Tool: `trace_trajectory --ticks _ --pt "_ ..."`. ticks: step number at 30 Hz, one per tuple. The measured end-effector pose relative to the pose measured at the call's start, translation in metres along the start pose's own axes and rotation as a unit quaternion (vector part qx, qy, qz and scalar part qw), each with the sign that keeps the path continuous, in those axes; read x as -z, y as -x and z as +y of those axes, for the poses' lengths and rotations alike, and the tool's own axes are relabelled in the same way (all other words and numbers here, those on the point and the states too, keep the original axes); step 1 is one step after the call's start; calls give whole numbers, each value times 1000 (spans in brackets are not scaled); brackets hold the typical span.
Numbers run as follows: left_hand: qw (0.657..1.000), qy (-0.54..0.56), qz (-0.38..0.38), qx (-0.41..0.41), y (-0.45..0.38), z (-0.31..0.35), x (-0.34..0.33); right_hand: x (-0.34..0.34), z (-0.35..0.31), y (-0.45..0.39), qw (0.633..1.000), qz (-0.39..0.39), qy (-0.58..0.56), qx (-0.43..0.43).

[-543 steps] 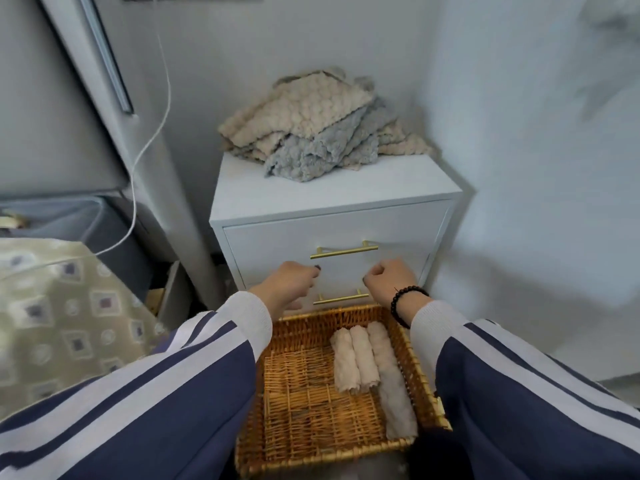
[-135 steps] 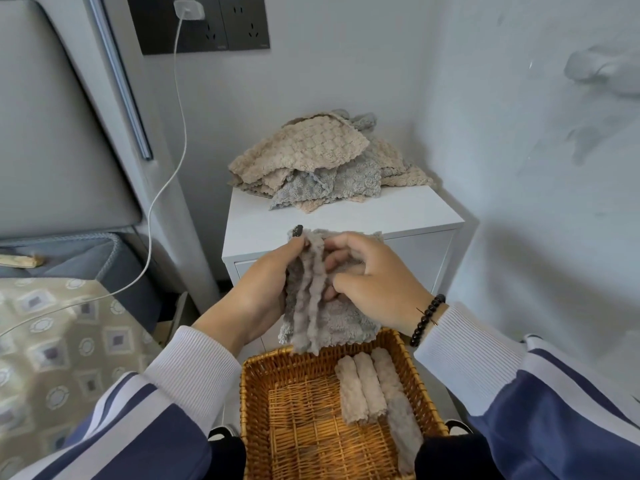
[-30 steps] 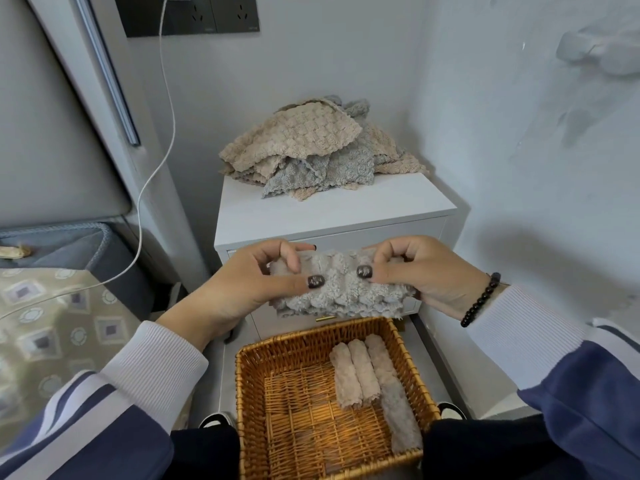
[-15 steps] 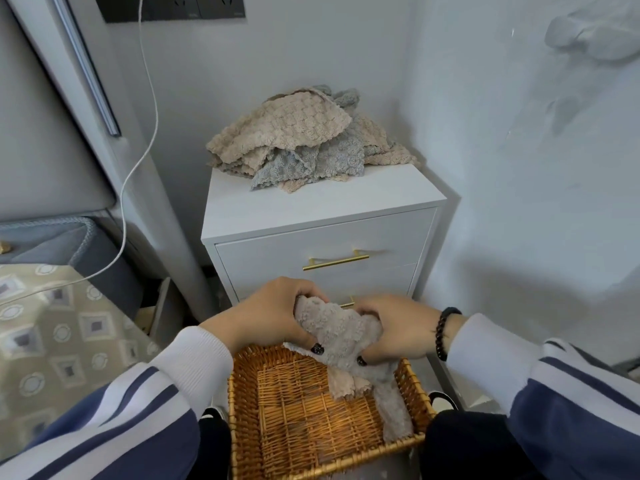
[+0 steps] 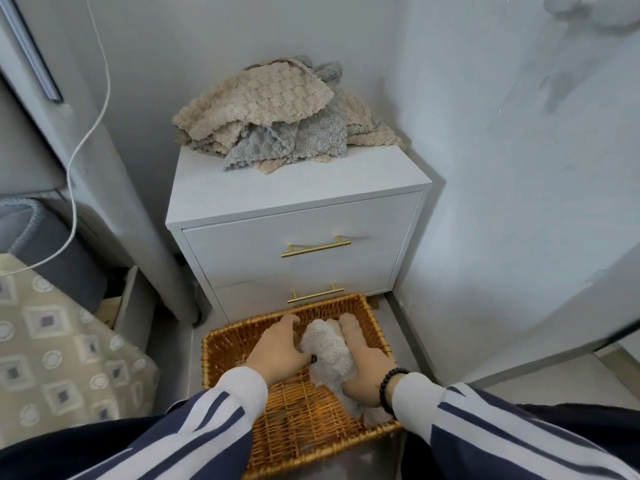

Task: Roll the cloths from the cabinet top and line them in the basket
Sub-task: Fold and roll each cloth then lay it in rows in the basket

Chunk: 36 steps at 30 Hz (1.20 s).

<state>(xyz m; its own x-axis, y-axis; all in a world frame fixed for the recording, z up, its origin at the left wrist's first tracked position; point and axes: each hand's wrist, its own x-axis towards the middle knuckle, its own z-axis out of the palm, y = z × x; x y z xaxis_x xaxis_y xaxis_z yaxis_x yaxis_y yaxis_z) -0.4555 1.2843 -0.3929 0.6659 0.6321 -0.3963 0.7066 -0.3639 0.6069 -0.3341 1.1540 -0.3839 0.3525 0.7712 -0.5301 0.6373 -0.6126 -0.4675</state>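
A heap of beige and grey cloths lies at the back of the white cabinet top. On the floor in front stands a wicker basket. Both my hands are down inside it, around a rolled grey cloth. My left hand grips the roll's left side, thumb against it. My right hand holds its right side and covers most of the rolls lying there; only an end shows by the basket's front right corner.
The cabinet has two drawers with gold handles. A wall stands close on the right. On the left are a bed with a patterned cover, a grey headboard post and a hanging white cable.
Half a second ago both hands held the rolled cloth above the basket's rim. They have since gone down into the basket with it, to the right side.
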Motion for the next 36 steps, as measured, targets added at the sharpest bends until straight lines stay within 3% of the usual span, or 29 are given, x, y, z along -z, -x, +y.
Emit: trace_trajectory --ticks 7,14,36 --pt "981 142 -88 100 -16 -15 -45 -49 23 -23 991 23 -56 -121" --pt "950 256 -119 131 -34 -26 -78 -86 33 -48 979 26 -69 -189" --pt "904 296 -201 235 -72 -40 -138 -128 71 -99 957 -115 -97 -248"
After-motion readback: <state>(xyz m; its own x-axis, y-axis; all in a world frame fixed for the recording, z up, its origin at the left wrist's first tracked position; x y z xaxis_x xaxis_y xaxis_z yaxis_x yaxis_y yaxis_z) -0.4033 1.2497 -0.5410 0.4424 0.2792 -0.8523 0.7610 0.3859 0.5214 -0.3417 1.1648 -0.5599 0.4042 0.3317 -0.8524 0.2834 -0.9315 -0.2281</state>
